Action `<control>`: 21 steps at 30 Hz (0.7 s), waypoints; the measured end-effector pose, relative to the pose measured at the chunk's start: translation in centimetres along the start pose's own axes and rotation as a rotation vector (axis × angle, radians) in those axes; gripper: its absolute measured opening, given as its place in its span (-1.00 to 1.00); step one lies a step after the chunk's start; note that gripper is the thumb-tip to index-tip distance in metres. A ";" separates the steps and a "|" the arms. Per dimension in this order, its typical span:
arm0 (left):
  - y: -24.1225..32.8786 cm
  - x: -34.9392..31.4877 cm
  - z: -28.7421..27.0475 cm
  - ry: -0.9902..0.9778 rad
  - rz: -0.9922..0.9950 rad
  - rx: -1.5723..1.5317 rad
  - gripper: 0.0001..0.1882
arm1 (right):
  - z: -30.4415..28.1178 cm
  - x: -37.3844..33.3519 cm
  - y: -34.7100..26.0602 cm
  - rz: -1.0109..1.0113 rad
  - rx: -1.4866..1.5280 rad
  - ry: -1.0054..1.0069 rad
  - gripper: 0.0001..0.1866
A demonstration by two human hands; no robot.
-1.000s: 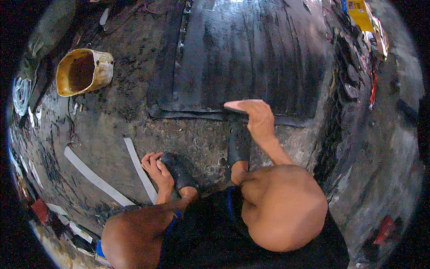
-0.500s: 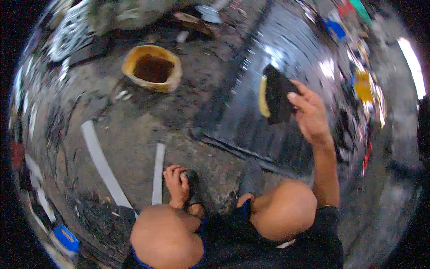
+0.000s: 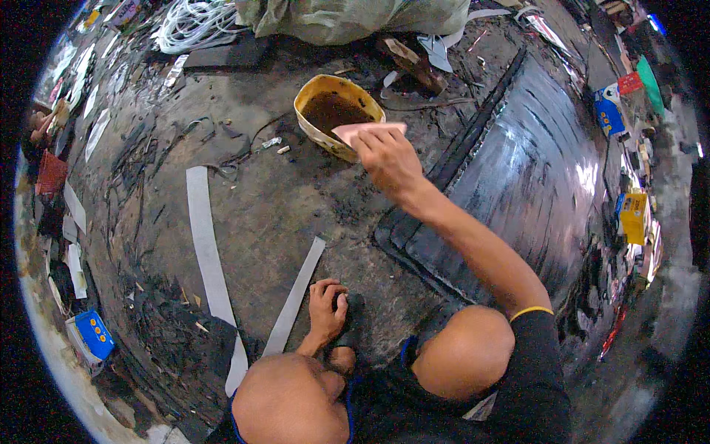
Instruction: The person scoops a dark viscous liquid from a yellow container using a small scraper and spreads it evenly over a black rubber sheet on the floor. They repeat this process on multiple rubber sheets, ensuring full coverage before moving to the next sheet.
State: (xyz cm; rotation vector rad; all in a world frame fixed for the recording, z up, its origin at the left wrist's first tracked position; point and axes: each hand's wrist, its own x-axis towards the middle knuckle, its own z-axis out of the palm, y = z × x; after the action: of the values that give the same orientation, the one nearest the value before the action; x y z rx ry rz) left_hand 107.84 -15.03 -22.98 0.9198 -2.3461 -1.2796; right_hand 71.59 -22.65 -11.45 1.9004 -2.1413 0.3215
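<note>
Right hand [image 3: 388,159] outstretched over bowl [image 3: 336,115]

The floor [image 3: 296,200] is dark, stained and gritty. A yellow tub [image 3: 336,111] with brown liquid stands on it near the top. Right of the tub lies a large shiny black rubber sheet [image 3: 532,177], reaching down to the knees. Two pale flat strips lie on the floor, a long one [image 3: 211,259] and a shorter one [image 3: 297,292] slanting beside it. Coiled white cord [image 3: 196,22], a sack [image 3: 355,15] and small scraps lie along the top edge, and a blue box [image 3: 95,333] at the lower left.
</note>
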 end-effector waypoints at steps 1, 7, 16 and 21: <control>-0.1 0.0 -0.3 0.006 0.000 0.015 -0.82 | -1.6 -0.8 -1.0 0.025 -0.020 0.001 -0.75; 0.6 1.2 1.5 -0.046 0.071 -0.005 -0.82 | -14.3 -4.5 0.5 0.334 0.149 -0.382 -0.77; 0.3 0.6 0.3 -0.142 0.041 0.147 -0.75 | -32.6 -38.8 8.8 1.327 0.628 0.592 -0.52; 1.0 0.8 1.8 -0.239 0.147 0.209 -0.70 | -29.2 -58.7 8.6 1.608 0.172 0.431 -0.55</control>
State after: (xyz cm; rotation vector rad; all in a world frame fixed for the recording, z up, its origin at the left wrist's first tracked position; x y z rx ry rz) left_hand 105.84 -14.06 -23.10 0.6667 -2.7177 -1.1580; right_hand 70.87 43.05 -3.59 -0.2927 -2.7419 1.0292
